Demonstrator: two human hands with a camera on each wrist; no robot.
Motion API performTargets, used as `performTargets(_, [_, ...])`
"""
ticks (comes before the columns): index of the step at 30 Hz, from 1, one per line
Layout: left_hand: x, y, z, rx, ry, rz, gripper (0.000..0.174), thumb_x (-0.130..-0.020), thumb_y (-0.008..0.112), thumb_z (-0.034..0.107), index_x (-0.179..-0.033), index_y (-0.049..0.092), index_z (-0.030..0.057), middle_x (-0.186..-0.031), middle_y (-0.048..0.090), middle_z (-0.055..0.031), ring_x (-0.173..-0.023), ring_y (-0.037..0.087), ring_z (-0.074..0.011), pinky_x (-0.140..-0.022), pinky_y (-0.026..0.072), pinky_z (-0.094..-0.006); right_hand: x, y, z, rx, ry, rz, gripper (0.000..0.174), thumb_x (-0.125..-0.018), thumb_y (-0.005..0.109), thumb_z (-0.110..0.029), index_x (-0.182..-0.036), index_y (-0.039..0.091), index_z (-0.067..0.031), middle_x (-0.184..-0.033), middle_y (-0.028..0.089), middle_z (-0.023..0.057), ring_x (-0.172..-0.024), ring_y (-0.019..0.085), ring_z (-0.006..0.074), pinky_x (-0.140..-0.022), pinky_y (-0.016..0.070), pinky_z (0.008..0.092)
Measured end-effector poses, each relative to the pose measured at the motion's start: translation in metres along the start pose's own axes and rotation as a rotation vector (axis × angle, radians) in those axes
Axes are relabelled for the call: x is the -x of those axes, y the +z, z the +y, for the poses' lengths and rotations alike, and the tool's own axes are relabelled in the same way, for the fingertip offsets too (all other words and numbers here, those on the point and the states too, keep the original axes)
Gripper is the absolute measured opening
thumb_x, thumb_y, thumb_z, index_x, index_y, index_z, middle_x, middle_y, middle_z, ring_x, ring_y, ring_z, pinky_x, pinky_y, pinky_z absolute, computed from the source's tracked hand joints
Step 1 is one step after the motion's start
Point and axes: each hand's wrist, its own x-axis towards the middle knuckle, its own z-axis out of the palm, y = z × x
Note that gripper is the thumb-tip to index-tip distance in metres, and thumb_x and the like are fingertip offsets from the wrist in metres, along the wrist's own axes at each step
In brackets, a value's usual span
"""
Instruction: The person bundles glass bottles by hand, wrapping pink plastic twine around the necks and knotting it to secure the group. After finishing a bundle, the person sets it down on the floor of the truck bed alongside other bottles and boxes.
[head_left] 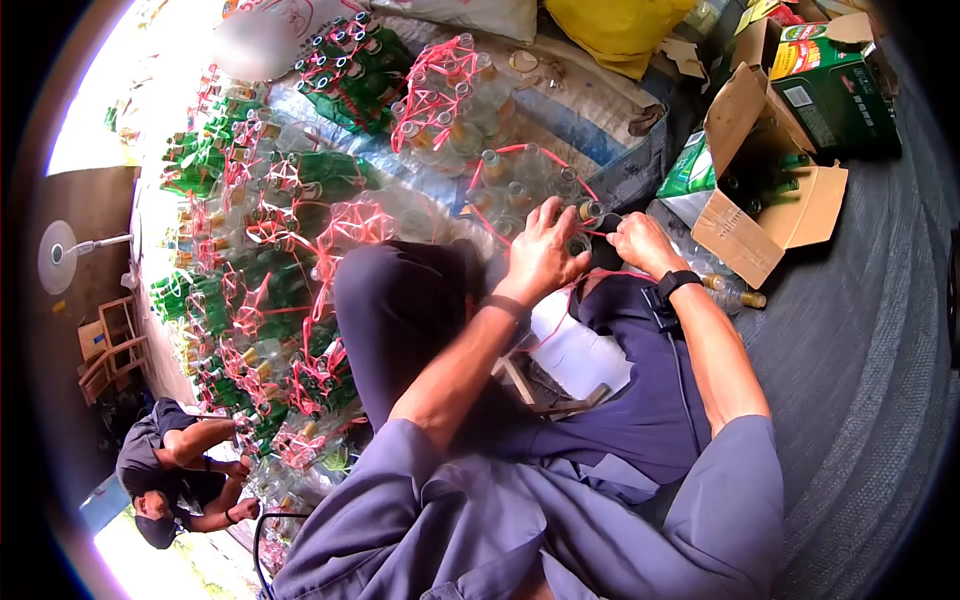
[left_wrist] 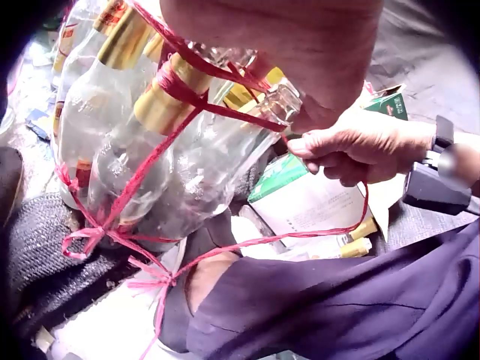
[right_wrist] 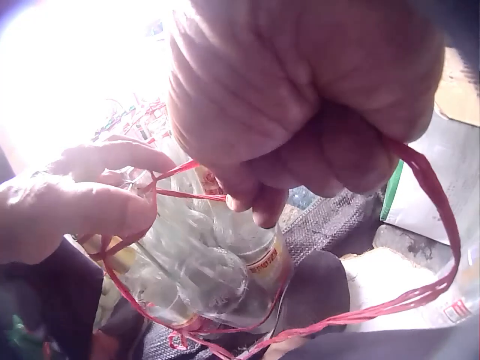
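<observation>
A bundle of clear glass bottles (left_wrist: 112, 124), some with gold neck bands, stands in front of me, bound with red plastic twine (left_wrist: 142, 172). My left hand (head_left: 548, 250) is over the bundle, its thumb and fingers around a bottle neck (left_wrist: 281, 105) looped with twine. Just beside it, my right hand (head_left: 648, 245) grips the twine between thumb and curled fingers. In the right wrist view, a short stretch of twine runs from the bottle neck to the right hand (right_wrist: 300, 97). From that hand a long strand sags back to a knot (left_wrist: 166, 279) low by the bundle.
Tied bundles of green bottles (head_left: 350, 75) and clear bottles (head_left: 445, 95) crowd the left and back. An opened carton (head_left: 735, 190) with green bottles stands at right, loose bottles (head_left: 735, 297) beside it. Another person (head_left: 175, 460) works at lower left. A fan (head_left: 62, 255) is behind.
</observation>
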Motion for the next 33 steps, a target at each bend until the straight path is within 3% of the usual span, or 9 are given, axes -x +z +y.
performTargets(4, [0.008, -0.006, -0.011, 0.021, 0.035, -0.038, 0.08, -0.074, 0.078, 0.031, -0.143, 0.042, 0.0096, -0.149, 0.035, -0.0203, -0.133, 0.04, -0.0418, -0.104, 0.0436, -0.0503, -0.001, -0.005, 0.003, 0.031, -0.05, 0.006, 0.027, -0.083, 0.068, -0.023, -0.083, 0.072, 0.0036, -0.09, 0.067, 0.0277, -0.093, 0.064, 0.0446, -0.085, 0.051, 0.0492])
performTargets(6, [0.014, -0.007, -0.018, -0.07, 0.096, 0.045, 0.085, -0.073, 0.08, 0.025, -0.145, 0.039, 0.0098, -0.151, 0.031, -0.0226, -0.134, 0.038, -0.0425, -0.107, 0.0402, -0.0501, 0.0, -0.015, -0.002, 0.012, -0.005, 0.018, 0.026, -0.083, 0.067, -0.022, -0.084, 0.072, 0.0038, -0.09, 0.066, 0.028, -0.093, 0.064, 0.0447, -0.085, 0.0511, 0.0494])
performTargets(7, [0.019, -0.005, -0.019, -0.025, 0.068, 0.074, 0.084, -0.072, 0.079, 0.021, -0.145, 0.039, 0.0083, -0.149, 0.035, -0.022, -0.134, 0.038, -0.0418, -0.111, 0.0368, -0.0492, 0.0, -0.021, -0.005, 0.042, -0.036, 0.01, 0.027, -0.083, 0.067, -0.022, -0.085, 0.072, 0.004, -0.09, 0.066, 0.0281, -0.093, 0.064, 0.0449, -0.085, 0.0513, 0.0496])
performTargets(14, [0.034, -0.012, -0.026, -0.099, 0.136, 0.16, 0.072, -0.073, 0.076, 0.017, -0.137, 0.046, 0.0035, -0.136, 0.049, -0.0194, -0.127, 0.044, -0.039, -0.107, 0.039, -0.0467, 0.002, -0.037, -0.025, 0.251, -0.182, 0.14, 0.018, -0.082, 0.068, -0.016, -0.079, 0.07, 0.0016, -0.084, 0.067, 0.026, -0.084, 0.066, 0.0437, -0.076, 0.0546, 0.0507])
performTargets(20, [0.032, -0.024, -0.031, -0.145, 0.036, 0.318, 0.065, -0.074, 0.076, 0.027, -0.13, 0.052, 0.0026, -0.135, 0.051, -0.0189, -0.127, 0.045, -0.039, -0.107, 0.0343, -0.0504, -0.003, -0.054, -0.05, 0.39, -0.345, 0.188, 0.014, -0.076, 0.061, -0.012, -0.072, 0.067, 0.0003, -0.077, 0.065, 0.0257, -0.076, 0.066, 0.0434, -0.069, 0.0533, 0.0525])
performTargets(24, [0.036, -0.014, -0.042, -0.134, -0.054, 0.233, 0.075, -0.077, 0.074, 0.036, -0.139, 0.046, 0.0031, -0.147, 0.041, -0.0239, -0.138, 0.035, -0.0409, -0.112, 0.0275, -0.052, -0.015, -0.059, -0.055, 0.428, -0.418, 0.213, 0.015, -0.074, 0.058, -0.011, -0.07, 0.067, 0.0, -0.075, 0.065, 0.0254, -0.075, 0.066, 0.0424, -0.067, 0.0531, 0.0514])
performTargets(27, [0.042, -0.013, -0.038, -0.115, -0.119, 0.278, 0.081, -0.079, 0.074, 0.038, -0.143, 0.04, 0.0024, -0.152, 0.034, -0.0239, -0.141, 0.031, -0.0409, -0.114, 0.0247, -0.0518, -0.03, -0.056, -0.058, 0.503, -0.465, 0.245, 0.017, -0.076, 0.055, -0.01, -0.068, 0.067, -0.0018, -0.074, 0.065, 0.0234, -0.073, 0.067, 0.0404, -0.064, 0.0524, 0.0489])
performTargets(33, [0.044, -0.009, -0.051, -0.031, -0.196, 0.336, 0.081, -0.081, 0.074, 0.034, -0.144, 0.036, -0.0004, -0.153, 0.032, -0.0247, -0.141, 0.032, -0.0399, -0.114, 0.0266, -0.05, -0.052, -0.038, -0.048, 0.466, -0.48, 0.325, 0.017, -0.077, 0.055, -0.011, -0.069, 0.068, -0.0024, -0.075, 0.065, 0.0225, -0.073, 0.066, 0.0401, -0.064, 0.0517, 0.0488])
